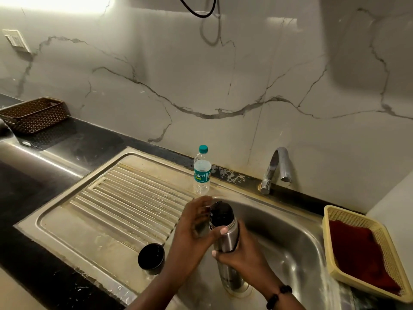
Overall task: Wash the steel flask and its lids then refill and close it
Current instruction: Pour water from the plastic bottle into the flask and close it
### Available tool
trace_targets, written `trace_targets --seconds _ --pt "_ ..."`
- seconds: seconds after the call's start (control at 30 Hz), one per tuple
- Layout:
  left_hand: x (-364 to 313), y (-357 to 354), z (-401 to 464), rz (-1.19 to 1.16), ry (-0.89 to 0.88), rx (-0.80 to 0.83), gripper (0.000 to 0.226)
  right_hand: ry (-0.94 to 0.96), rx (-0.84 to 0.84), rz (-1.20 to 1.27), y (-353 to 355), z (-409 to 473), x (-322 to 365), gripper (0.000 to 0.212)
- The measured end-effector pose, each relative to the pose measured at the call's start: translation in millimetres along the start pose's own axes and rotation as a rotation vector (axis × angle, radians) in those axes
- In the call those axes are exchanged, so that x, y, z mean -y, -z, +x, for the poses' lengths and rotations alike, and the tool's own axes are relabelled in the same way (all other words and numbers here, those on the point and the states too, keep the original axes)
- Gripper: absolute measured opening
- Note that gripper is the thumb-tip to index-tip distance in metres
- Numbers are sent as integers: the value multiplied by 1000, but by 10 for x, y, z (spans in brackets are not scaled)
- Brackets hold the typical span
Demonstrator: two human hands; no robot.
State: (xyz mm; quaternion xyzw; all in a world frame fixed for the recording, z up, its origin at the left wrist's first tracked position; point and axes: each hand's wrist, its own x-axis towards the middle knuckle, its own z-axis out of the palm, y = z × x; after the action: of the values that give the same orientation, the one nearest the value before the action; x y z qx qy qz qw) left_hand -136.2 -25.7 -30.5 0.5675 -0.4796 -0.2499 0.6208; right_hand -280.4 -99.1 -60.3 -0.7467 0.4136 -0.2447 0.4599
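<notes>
A steel flask (226,239) is held upright over the left part of the sink basin (297,249). My right hand (240,253) grips its body round the middle. A black inner lid (221,213) sits on the flask's neck. My left hand (193,224) is at that lid, fingers curled round its far side and thumb against the flask's shoulder. The black outer cap (151,258) stands open side up on the drainboard (107,211), left of my left forearm. A small plastic water bottle (201,171) with a teal cap stands at the drainboard's back edge.
The tap (277,170) rises behind the basin; no water runs from it. A yellow basket (366,249) holding a red cloth sits at the basin's right edge. A brown woven basket (33,115) stands on the dark counter at far left.
</notes>
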Motion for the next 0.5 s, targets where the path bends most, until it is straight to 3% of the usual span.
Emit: trace_targets --seconds 0.07,0.27,0.33,0.4,0.5 --pt "136 192 -69 111 63 41 68 12 11 -2 -3 -2 6 63" --pt "830 904 -412 874 -3 113 95 -28 74 3 -86 -30 15 64" --pt "966 1068 -540 1051 27 192 94 -35 92 -1 -122 -45 13 63" --pt "1064 1193 -622 1115 27 294 88 -38 103 -4 -156 -64 4 62" --pt "1037 1262 -593 1005 66 334 64 -34 99 -2 -184 -85 0 61"
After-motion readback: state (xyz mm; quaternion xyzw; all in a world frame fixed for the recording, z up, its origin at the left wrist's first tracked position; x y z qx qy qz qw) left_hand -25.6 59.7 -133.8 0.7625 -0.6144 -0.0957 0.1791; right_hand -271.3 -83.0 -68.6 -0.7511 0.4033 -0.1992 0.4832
